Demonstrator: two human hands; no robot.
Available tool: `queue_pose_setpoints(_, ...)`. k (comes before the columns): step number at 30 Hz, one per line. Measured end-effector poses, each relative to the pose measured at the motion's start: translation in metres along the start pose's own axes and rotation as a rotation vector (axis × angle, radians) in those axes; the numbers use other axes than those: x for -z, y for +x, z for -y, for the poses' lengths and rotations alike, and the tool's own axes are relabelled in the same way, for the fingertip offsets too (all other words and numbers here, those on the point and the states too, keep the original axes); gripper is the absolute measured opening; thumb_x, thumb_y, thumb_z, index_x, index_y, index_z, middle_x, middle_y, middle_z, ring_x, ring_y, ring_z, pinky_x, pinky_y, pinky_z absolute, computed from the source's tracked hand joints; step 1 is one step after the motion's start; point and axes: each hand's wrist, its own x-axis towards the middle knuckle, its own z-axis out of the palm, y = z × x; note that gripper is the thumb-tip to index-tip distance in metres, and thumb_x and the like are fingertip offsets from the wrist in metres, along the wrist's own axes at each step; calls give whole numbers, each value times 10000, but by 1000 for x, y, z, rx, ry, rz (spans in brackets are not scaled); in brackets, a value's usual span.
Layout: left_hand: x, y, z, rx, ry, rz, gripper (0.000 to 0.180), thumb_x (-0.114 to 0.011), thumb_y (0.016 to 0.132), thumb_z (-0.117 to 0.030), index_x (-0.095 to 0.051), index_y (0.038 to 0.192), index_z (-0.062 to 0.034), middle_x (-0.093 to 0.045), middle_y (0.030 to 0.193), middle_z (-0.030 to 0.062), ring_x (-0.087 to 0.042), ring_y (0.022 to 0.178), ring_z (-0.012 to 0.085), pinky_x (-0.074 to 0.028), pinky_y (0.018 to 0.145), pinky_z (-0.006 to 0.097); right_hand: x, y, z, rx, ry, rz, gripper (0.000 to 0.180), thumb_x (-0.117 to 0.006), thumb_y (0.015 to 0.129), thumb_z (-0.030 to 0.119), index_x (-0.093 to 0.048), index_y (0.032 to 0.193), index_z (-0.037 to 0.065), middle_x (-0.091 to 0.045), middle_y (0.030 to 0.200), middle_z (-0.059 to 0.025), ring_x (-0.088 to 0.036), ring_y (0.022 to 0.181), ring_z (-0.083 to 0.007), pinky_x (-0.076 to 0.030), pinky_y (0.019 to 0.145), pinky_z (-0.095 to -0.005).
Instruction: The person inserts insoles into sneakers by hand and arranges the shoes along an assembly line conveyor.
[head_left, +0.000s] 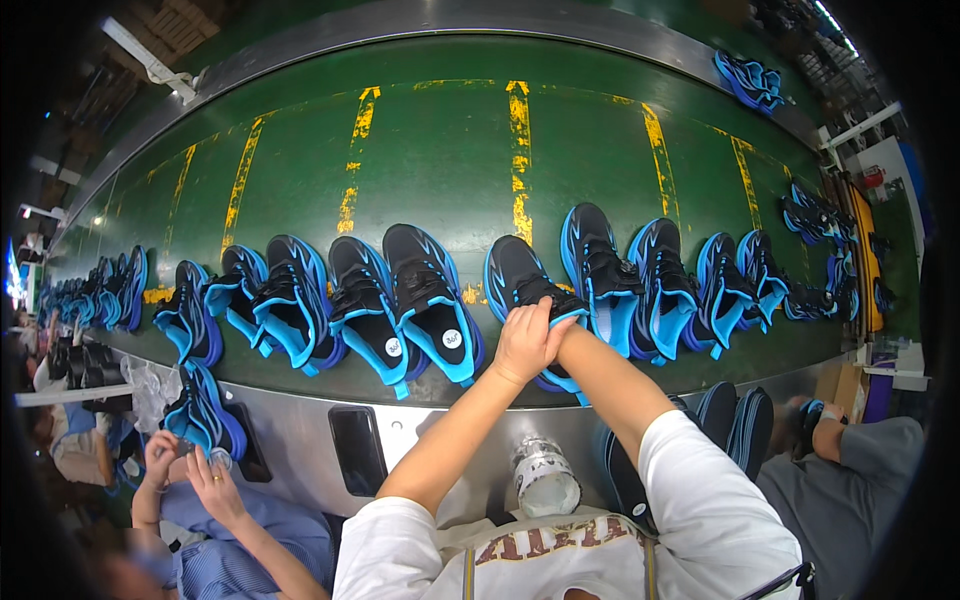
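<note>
A black shoe with bright blue trim (pixel 520 278) lies on the green conveyor belt (pixel 440 150), straight ahead of me. My left hand (pixel 525 340) grips its heel end, fingers curled over the collar. My right forearm comes in from the right, and my right hand (pixel 568 335) meets the same shoe just beside the left hand. It is almost wholly hidden by the left hand and the shoe, so its fingers cannot be seen.
Matching shoes line the belt to the left (pixel 400 300) and right (pixel 660 285). A clear bottle (pixel 545 480) and a dark phone (pixel 357 448) sit at the metal belt edge. One co-worker's hands (pixel 190 465) work at lower left; another person (pixel 850 450) sits at right.
</note>
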Motion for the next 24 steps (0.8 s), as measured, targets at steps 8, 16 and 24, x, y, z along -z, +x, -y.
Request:
queue_pose_setpoints(8,1,4,0,-62,91,27,338,-629,705,-164,-502,924,61,-522,665,138,-504,589,281,-402,560,334,10,9,3,25,-14,92,236,-464,737,130,-561,924,24,-520,1027,-193,-502,945,-310,-374,824,-404)
queue_pose_setpoints(16,15,19,12,772,-277,57,381,-436,843,-315,-504,837,60,-525,604,199,-541,595,325,-398,526,362,86,-62,15,508,-310,263,394,-349,795,274,-556,991,1,-539,1033,-185,-489,1008,-239,-234,967,-348)
queue_pose_setpoints(24,16,32,11,264,374,29,264,-546,766,-279,-474,844,-37,-521,673,147,-525,604,318,-396,520,393,92,-84,22,239,-159,494,471,-339,761,359,-589,811,-38,-566,921,-155,-499,961,-221,-137,1007,-404)
